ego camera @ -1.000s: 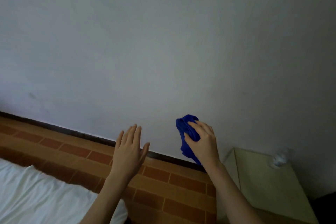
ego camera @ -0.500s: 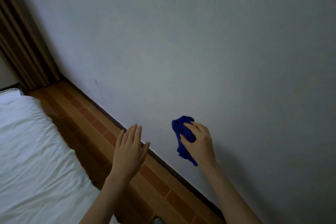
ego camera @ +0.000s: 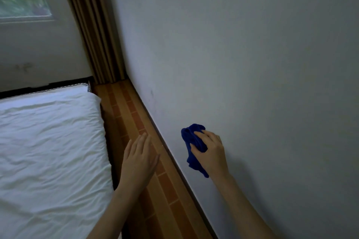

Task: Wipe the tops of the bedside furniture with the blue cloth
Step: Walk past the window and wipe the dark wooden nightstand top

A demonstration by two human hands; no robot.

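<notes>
— What has changed?
— You turn away: no surface right of your right hand now. It grips the blue cloth; your left hand is spread, bed left of it. Wiping waits.

No readable text or labels anywhere.
</notes>
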